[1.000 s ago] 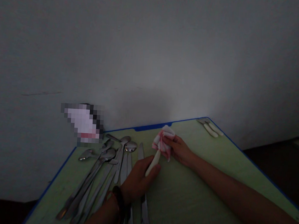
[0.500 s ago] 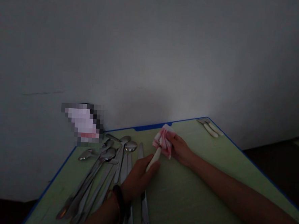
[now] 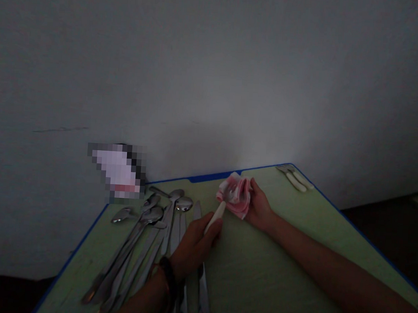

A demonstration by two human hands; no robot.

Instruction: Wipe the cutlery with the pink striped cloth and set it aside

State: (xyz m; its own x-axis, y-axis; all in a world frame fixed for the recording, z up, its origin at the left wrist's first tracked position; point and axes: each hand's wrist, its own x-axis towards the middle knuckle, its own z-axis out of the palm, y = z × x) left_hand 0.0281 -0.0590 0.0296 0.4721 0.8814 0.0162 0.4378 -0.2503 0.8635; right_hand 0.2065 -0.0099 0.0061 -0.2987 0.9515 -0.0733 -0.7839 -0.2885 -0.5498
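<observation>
My left hand (image 3: 193, 247) grips the white handle of a piece of cutlery (image 3: 214, 217), its metal end resting in a pink and white cloth (image 3: 235, 196). My right hand (image 3: 259, 204) holds that cloth, cupped open round the utensil's end, near the far edge of the green table (image 3: 296, 228). The light is dim, so I cannot tell if the metal end is a fork or a spoon.
A row of metal spoons and knives (image 3: 143, 237) lies at the left of the table. Two white-handled pieces of cutlery (image 3: 294, 177) lie at the far right corner. A blurred-out object (image 3: 118, 172) stands by the wall. The table has a blue rim.
My right hand has turned outward and spread the cloth, baring the utensil's metal end. The left hand has kept its hold on the handle and shifted slightly away.
</observation>
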